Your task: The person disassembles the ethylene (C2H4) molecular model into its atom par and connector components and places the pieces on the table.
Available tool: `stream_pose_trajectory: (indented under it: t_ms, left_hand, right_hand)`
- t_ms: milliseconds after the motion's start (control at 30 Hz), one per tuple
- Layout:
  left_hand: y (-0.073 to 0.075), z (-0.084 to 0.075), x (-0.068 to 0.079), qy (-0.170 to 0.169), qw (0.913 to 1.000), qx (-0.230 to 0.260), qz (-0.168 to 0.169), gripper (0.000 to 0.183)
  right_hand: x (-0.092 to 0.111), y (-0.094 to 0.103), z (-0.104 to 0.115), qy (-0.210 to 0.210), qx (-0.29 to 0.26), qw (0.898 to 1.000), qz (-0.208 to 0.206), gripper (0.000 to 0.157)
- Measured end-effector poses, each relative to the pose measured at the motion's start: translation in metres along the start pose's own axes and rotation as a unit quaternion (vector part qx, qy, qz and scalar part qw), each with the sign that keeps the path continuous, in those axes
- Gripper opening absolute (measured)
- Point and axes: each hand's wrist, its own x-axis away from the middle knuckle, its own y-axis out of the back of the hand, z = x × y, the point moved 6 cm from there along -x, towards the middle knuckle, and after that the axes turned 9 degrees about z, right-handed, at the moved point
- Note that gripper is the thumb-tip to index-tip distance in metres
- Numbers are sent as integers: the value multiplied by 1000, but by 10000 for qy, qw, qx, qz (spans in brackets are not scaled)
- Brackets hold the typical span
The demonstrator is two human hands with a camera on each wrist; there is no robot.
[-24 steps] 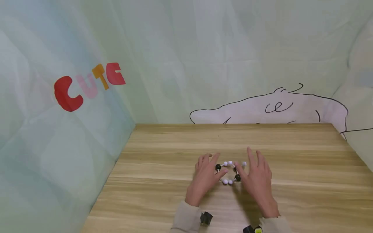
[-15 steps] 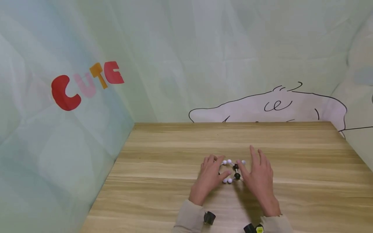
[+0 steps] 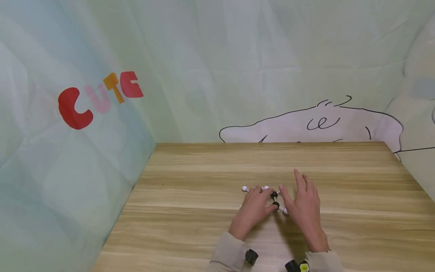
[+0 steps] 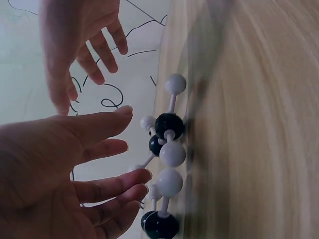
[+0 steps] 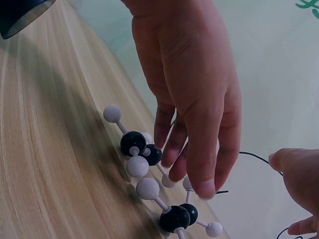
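Two ball-and-stick molecule models, with black balls joined to white balls, lie side by side on the wood-grain table. The right model (image 3: 275, 206) shows between the hands in the head view. My left hand (image 3: 253, 209) covers most of the left model (image 5: 133, 144); one white ball (image 3: 244, 188) of it sticks out past the hand. In the left wrist view the left fingers (image 4: 112, 186) reach alongside the models, loosely bent, grasping neither. My right hand (image 3: 304, 207) is spread beside the right model, its thumb (image 3: 284, 192) near it and its other fingers raised.
The wooden table (image 3: 190, 211) runs back to a pale fabric backdrop (image 3: 204, 75) with coloured letters and a line drawing. Black wrist cameras (image 3: 251, 257) sit by both sleeves.
My left hand has moved rightward across the left model, uncovering a white ball on its left side and reaching toward the right model. The right hand has shifted slightly right.
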Motion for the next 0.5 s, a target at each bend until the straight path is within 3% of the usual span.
stream_pose_trajectory:
  t_ms: [300, 500]
  left_hand:
    - [-16, -4, -8, 479, 9980, 53, 413, 53]
    - [-21, -7, -12, 621, 9974, -232, 278, 51]
  right_hand:
    - [0, 0, -2, -23, -44, 10000, 10, 69]
    - [-2, -1, -2, -4, -37, 10000, -51, 69]
